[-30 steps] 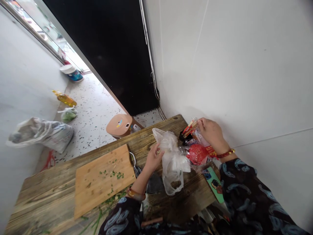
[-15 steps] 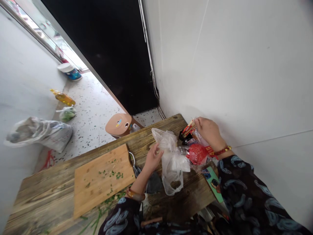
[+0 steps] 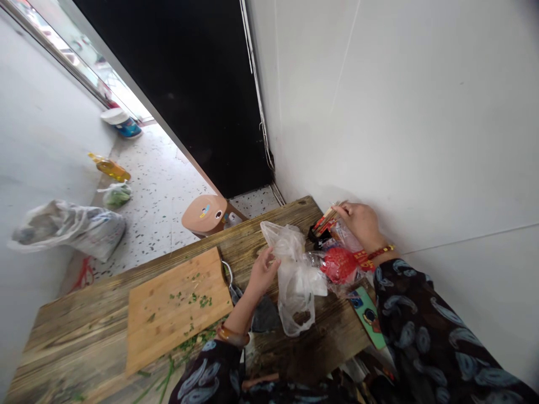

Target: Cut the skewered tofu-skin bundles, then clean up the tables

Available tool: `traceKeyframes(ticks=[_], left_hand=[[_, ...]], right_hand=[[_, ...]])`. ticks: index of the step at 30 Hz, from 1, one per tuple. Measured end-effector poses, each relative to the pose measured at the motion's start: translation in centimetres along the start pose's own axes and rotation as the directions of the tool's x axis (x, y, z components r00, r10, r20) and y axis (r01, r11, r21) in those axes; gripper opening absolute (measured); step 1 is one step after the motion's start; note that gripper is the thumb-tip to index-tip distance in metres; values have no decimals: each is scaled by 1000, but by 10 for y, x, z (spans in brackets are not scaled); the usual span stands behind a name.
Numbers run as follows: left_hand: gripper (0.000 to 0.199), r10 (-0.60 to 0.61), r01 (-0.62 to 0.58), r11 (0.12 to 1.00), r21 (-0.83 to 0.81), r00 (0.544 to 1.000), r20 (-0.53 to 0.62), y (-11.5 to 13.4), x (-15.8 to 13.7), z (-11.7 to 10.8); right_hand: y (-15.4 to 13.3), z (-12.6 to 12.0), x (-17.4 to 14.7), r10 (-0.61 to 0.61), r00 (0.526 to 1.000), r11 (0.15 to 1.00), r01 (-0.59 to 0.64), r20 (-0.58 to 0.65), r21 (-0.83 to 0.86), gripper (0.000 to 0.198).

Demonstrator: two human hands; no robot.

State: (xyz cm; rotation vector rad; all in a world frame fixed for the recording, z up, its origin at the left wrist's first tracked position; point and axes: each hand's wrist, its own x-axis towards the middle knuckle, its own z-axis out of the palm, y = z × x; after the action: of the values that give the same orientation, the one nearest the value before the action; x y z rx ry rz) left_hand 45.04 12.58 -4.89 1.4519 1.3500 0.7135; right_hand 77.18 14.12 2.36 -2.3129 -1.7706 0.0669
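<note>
Pinched nearly closed, the right hand [image 3: 361, 221] has its thumb and fingertips at the upper ends of a bunch of wrapped sticks [image 3: 324, 222]; how many are caught between them cannot be told. These sticks lie just left of and slightly below that grip, standing tilted in a black holder [image 3: 312, 234], their long axis rising toward the fingertips. Of the two hands, the right is clearly nearer. Its left counterpart [image 3: 263, 273], fingers loosely bent, rests against the left side of a thin plastic bag [image 3: 293, 262]; whether it pinches any film is unclear. That bag sits between the left hand and the holder, while a red packet [image 3: 339, 265] in clear wrap crowds the space below the right hand. Close behind rises the white wall [image 3: 421, 123], and a cutting board [image 3: 168, 314] lies well left on the wooden table [image 3: 80, 320].
</note>
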Motion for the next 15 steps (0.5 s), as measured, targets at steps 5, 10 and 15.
traceKeyframes(ticks=[5, 10, 15], left_hand=[[49, -16, 16, 1000, -12, 1000, 26, -1, 1, 1], [47, -12, 12, 1000, -1, 1000, -11, -3, -1, 2], [52, -32, 32, 999, 33, 999, 7, -5, -16, 7]], right_hand=[[-3, 8, 10, 41, 998, 999, -40, 45, -17, 45], [3, 6, 15, -13, 990, 976, -18, 144, 216, 37], [27, 20, 3, 14, 993, 900, -64, 118, 430, 33]])
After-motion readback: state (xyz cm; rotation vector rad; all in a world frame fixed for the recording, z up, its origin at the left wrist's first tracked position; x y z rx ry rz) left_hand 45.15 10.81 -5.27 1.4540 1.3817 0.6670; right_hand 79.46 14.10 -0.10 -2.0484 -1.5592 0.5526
